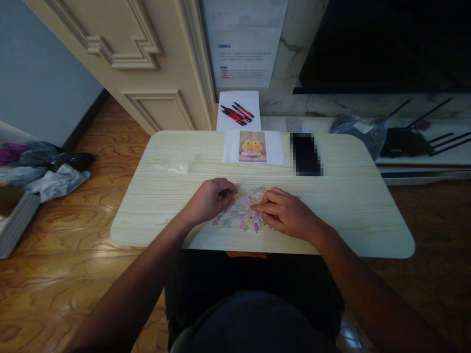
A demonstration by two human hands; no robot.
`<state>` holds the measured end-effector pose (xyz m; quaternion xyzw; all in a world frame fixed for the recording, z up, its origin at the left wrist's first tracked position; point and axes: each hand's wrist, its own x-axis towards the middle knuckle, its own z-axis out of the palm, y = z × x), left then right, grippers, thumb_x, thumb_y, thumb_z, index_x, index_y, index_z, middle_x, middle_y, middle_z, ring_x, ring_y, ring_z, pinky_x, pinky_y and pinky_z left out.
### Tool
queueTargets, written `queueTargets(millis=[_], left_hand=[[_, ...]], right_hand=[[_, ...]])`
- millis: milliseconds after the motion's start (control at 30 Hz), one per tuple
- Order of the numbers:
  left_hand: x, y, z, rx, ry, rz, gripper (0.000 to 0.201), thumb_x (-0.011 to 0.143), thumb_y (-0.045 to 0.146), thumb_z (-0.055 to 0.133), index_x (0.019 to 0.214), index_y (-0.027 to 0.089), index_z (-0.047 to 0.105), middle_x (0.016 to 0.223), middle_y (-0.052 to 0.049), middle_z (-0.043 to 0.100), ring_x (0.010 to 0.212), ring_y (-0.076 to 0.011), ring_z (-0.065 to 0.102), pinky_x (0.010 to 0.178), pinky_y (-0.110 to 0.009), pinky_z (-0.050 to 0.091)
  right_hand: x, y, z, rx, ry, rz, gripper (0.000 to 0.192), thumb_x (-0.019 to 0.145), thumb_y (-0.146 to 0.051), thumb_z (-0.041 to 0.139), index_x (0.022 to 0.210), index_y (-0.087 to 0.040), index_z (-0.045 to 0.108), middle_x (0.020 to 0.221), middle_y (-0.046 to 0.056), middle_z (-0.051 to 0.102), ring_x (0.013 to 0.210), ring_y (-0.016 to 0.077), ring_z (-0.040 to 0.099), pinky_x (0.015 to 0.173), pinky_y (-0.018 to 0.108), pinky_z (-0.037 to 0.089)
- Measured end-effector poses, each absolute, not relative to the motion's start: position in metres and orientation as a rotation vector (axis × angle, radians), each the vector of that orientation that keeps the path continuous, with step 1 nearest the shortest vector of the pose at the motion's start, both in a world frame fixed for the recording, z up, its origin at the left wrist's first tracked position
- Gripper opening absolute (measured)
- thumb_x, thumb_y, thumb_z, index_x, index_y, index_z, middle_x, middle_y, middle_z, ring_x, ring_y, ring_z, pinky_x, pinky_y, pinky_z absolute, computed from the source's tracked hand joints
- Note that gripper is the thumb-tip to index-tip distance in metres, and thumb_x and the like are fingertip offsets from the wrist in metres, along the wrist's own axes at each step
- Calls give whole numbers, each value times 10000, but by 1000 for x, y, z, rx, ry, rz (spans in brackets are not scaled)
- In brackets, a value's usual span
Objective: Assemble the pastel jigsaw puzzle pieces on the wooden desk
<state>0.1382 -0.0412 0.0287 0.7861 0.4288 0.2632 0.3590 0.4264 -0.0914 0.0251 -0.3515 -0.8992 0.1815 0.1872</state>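
Small pastel jigsaw puzzle pieces (241, 215) lie loose in a spread on the pale wood-grain table (353, 206), in pink, purple, orange and white. At the upper left of the spread is my left hand (215, 198), its thumb and fingers pinched together; whatever is between them is hidden. From the other side my right hand (289, 211) reaches over the pieces, thumb and forefinger closed at a small pinkish puzzle piece. Beyond both hands lies a printed picture (252, 146) of a yellow toy-like figure on white paper.
A dark pixelated rectangle (306, 154) lies right of the picture. A clear plastic bag (178, 164) rests at the table's left. Several red-and-black pens (237, 113) sit on white paper behind the table. A black router with antennas (408, 142) stands at right; bags (47, 166) lie at left.
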Motion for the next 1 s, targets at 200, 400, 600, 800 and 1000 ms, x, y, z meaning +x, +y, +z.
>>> queueTargets(millis=[200,400,600,800,1000], left_hand=[[140,-34,24,2009,1107,709,179,912,85,681,985,145,833,934,-66,817,719,-136,665,681,-255,527],[137,-27,20,2026,1077,745,193,939,130,692,1028,152,862,937,-74,825,746,-150,684,715,-280,556],[131,-24,19,2012,1108,761,181,942,160,695,1020,165,859,912,-58,819,739,-145,674,710,-275,550],[121,-26,22,1926,1138,703,110,933,223,713,963,153,792,802,-30,768,688,-134,639,644,-246,505],[111,-33,26,1878,1161,681,103,933,253,721,952,171,781,830,-38,780,730,-151,675,673,-258,540]], right_hand=[[425,-90,27,-987,-2534,525,220,1083,-212,680,1217,-223,854,1009,81,731,1009,254,675,860,396,567],[428,-87,26,-968,-2518,523,226,1100,-230,659,1210,-195,853,1013,93,737,984,252,673,854,400,579],[432,-90,23,-970,-2485,555,238,1095,-223,654,1223,-244,854,1044,87,763,1024,258,694,893,415,597],[442,-81,29,-982,-2443,492,212,1072,-188,674,1177,-204,858,1008,89,793,960,254,720,856,404,593],[451,-70,34,-1097,-2464,427,201,1071,-196,667,1130,-206,859,987,85,801,940,256,736,851,396,577]])
